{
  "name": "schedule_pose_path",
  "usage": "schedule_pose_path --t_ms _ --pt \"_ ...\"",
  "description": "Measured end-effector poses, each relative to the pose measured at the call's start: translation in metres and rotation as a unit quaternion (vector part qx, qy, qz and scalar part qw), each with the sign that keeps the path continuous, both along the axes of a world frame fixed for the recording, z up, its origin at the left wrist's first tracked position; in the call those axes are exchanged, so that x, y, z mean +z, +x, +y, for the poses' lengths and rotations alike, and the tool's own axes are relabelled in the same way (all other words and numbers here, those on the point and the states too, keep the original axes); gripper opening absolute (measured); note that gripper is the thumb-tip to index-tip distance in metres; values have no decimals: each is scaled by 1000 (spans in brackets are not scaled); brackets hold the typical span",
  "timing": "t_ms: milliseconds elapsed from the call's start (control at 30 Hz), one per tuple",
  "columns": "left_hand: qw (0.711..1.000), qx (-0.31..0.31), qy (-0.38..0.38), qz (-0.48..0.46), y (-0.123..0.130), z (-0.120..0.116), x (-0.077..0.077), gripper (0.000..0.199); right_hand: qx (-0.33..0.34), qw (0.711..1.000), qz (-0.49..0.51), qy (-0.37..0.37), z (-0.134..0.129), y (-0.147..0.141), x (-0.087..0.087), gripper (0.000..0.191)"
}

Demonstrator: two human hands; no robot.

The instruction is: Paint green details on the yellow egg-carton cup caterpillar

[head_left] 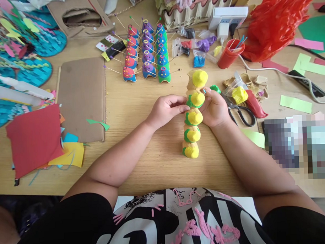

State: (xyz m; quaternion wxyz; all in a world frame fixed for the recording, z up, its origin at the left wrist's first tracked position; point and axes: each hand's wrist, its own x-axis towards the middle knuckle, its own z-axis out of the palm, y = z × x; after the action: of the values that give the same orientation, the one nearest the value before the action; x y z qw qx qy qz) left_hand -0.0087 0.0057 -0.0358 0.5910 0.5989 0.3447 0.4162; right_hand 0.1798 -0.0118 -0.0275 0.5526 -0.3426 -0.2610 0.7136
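Left hand (170, 106) pinches the strip (194, 118) edge, right hand (214, 106) half-curled against it — grip unclear — scissors (233, 106) just beside.

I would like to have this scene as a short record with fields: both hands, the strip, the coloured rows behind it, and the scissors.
Left hand: pinching the cardboard strip from its left side
Right hand: at the strip's right side, its exact grip partly hidden
Strip: five bumps with yellow caps; green visible on the nearer four
Coloured rows: three, side by side
Scissors: on the table, right of the right hand
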Motion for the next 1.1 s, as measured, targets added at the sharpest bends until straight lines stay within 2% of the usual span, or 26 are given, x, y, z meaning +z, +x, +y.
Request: schedule_pose_path --t_ms 167,367,500,667,800,900,1100 --pt "994 32 79 63 -2 -3 0 34 4 1000 0 11 0 0 -1 32" --pt "974 65 181 122 -4 -4 3 27 3 1000 5 12 1 1 -1 30" --pt "970 77 196 123 -3 -5 6 30 6 1000 16 8 1 1 -2 30" --pt "983 60 155 80 -2 -6 9 36 19 1000 16 -6 0 0 0 33" --pt "1000 10 21 13 -1 -3 4 49 13 1000 9 -17 0 0 0 34" --pt "997 -25 -66 -37 -1 0 0 54 15 1000 19 -9 0 1 0 36" --pt "992 -17 -112 -63 2 -1 1 57 27 1000 -7 -9 -2 -1 3 36"
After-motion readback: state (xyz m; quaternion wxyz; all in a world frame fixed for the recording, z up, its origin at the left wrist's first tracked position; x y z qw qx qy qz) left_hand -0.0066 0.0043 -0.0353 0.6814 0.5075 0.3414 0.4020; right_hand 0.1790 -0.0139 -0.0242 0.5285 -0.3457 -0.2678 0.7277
